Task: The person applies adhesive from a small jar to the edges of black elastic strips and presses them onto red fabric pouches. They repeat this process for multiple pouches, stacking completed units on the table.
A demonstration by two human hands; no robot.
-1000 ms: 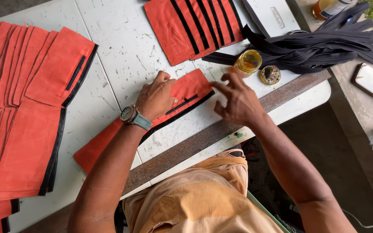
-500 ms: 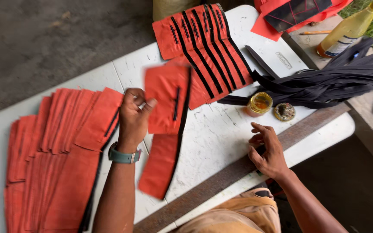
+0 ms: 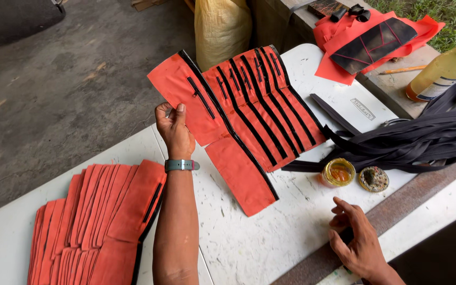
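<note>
Head view | our left hand [image 3: 174, 129] pinches orange piece [image 3: 217, 132] by its edge, raised over table [image 3: 259, 243] | right hand [image 3: 355, 237] spread, empty, near strip [image 3: 397, 211] | we'd keep it flat, align with row [image 3: 270, 100]

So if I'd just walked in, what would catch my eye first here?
Probably the orange cloth piece with a black strip that the left hand holds up over the white table. Then the overlapping stack of like pieces at the left, and the heap of black straps at the right, behind a small open jar. The right hand rests at the near edge.
</note>
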